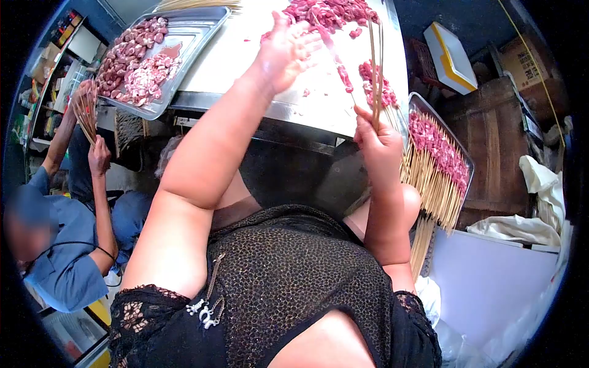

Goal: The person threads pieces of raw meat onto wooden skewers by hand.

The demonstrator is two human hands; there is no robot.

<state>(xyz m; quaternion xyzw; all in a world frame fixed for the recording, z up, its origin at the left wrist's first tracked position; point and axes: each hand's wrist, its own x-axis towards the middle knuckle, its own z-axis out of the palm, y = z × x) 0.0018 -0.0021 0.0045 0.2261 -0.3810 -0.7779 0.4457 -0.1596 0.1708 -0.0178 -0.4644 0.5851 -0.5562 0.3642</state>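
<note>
My left hand (287, 54) is raised over the white table, palm showing and fingers spread, with nothing in it. My right hand (379, 144) is closed around several bare bamboo skewers (376, 73) that point up toward the far side. A skewer threaded with meat (343, 76) slants across the table between my hands, its near end reaching my right fingertips. Beyond my left hand lies a pile of raw cut meat (334, 12). Just past the bare skewers is a small heap of meat skewers (383, 89), partly hidden by them.
Left on the table, a metal tray (199, 30) holds dark and pale meat pieces. A second tray (469, 184) at right is stacked with meat skewers (438, 150). A co-worker (67, 239) at left holds a bundle of sticks (87, 113). A white-and-yellow box (451, 58) stands right.
</note>
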